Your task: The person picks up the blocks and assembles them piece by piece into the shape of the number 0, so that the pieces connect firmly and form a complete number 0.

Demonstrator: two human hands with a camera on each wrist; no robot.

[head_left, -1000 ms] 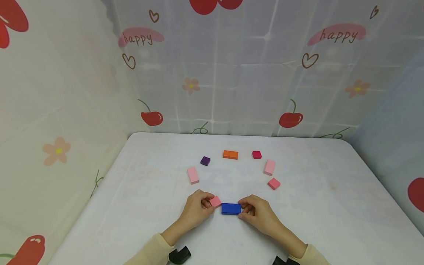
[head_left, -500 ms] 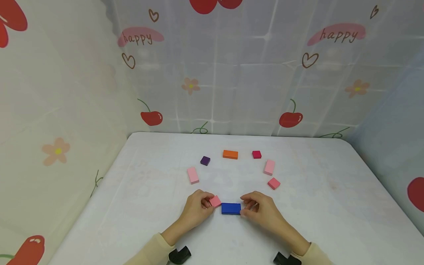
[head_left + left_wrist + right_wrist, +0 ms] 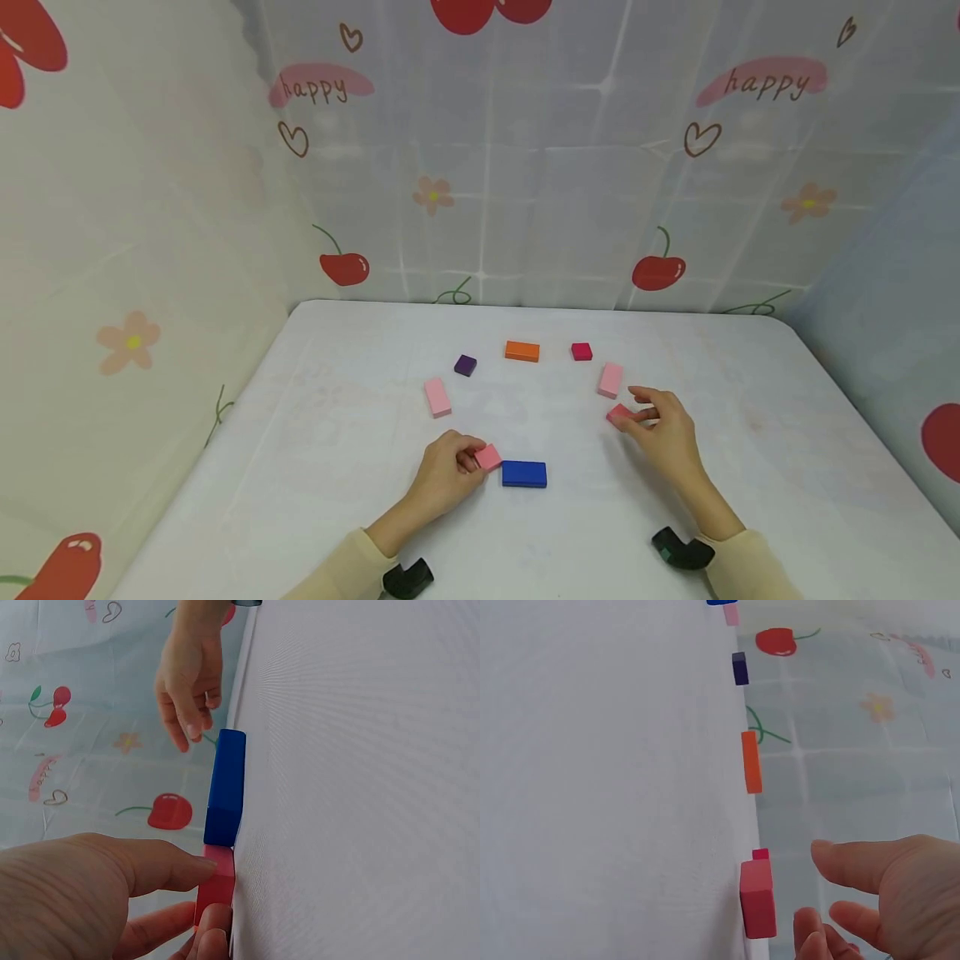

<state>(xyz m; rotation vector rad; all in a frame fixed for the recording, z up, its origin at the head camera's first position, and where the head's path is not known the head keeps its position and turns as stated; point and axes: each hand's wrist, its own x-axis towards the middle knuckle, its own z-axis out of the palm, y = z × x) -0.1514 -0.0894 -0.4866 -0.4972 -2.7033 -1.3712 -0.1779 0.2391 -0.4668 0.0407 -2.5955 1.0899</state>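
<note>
My left hand (image 3: 444,471) pinches a small pink block (image 3: 489,456) between thumb and fingers on the table. In the left wrist view, that pink block (image 3: 217,881) touches the end of a longer blue block (image 3: 226,787). The blue block (image 3: 524,474) lies flat to its right. My right hand (image 3: 670,437) is over the right side, beside a coral-pink square block (image 3: 617,412). In the right wrist view, a gap separates its thumb and loosely bent fingers from that coral block (image 3: 758,900), and they hold nothing.
Farther back, several blocks form an arc: light pink (image 3: 437,397), dark purple (image 3: 465,365), orange (image 3: 522,351), crimson (image 3: 581,352) and another light pink (image 3: 610,379). They lie on a white table (image 3: 337,375). Patterned curtains (image 3: 540,167) hang behind and at both sides.
My right hand has left the blue block's right end and moved right and farther back to the coral block. The left hand stays on its pink block.
</note>
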